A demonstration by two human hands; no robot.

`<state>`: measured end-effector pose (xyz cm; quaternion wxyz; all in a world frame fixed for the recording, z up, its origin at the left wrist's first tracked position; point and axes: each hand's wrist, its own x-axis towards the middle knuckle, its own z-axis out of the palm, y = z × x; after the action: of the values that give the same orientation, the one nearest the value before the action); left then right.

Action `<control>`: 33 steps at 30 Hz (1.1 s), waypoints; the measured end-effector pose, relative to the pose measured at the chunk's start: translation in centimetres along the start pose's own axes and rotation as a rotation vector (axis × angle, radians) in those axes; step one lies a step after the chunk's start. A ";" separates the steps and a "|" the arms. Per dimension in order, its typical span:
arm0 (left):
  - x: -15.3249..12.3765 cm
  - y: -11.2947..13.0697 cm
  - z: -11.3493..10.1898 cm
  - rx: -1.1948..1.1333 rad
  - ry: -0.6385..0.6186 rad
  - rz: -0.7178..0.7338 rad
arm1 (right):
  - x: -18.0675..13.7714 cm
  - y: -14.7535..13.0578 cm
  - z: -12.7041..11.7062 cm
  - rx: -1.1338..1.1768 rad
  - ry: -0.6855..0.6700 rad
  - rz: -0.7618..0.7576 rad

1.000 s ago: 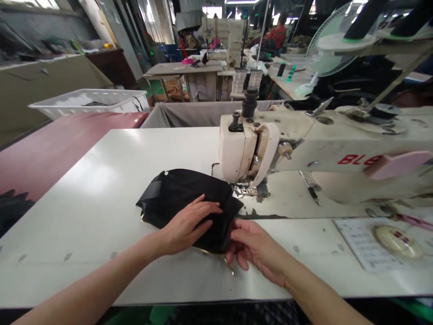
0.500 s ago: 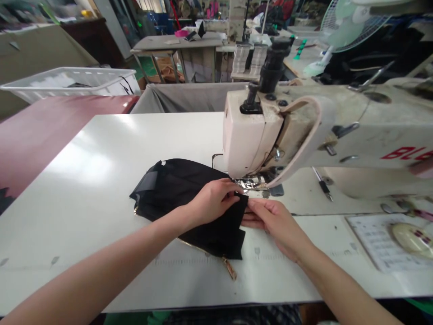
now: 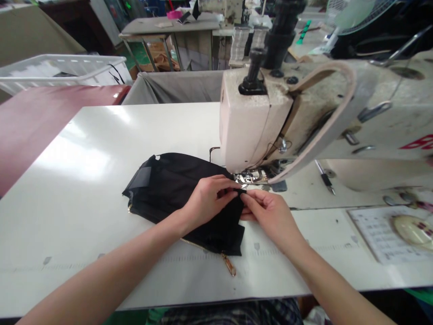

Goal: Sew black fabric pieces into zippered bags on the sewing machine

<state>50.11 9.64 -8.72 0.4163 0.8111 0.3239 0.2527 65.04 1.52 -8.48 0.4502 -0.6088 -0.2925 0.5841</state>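
Observation:
A black fabric pouch [image 3: 169, 180] lies flat on the white sewing table, a gold zipper [image 3: 192, 244] along its near edge and a gold zipper pull [image 3: 229, 265] hanging off the near right corner. My left hand [image 3: 213, 198] rests on the pouch, thumb and fingers pinching its upper right edge. At that same corner my right hand [image 3: 267, 212] grips the cloth between thumb and fingers. Just beyond my fingertips is the presser foot [image 3: 250, 177] of the sewing machine [image 3: 250, 131]; the pouch's far edge reaches beside it. Whether the needle is in the cloth, I cannot tell.
A pen [image 3: 325, 178] lies under the machine arm. Right of my right hand are a printed sheet [image 3: 368, 230] and a round pale object [image 3: 414, 230]. A white plastic basket [image 3: 84, 67] stands on a red surface [image 3: 61, 108] at the back left. A fan [image 3: 358, 16] stands behind.
My right hand has closed in on the pouch's corner, and the small flap there now looks folded over between my fingers. The view has tilted down and come slightly nearer.

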 end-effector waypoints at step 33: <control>0.2 -0.6 1.0 0.153 0.004 0.079 | -0.5 0.3 0.0 -0.021 0.076 -0.083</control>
<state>50.71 9.50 -9.73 0.3421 0.8522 0.3110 0.2451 64.86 0.92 -8.54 0.4786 -0.6225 -0.3063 0.5381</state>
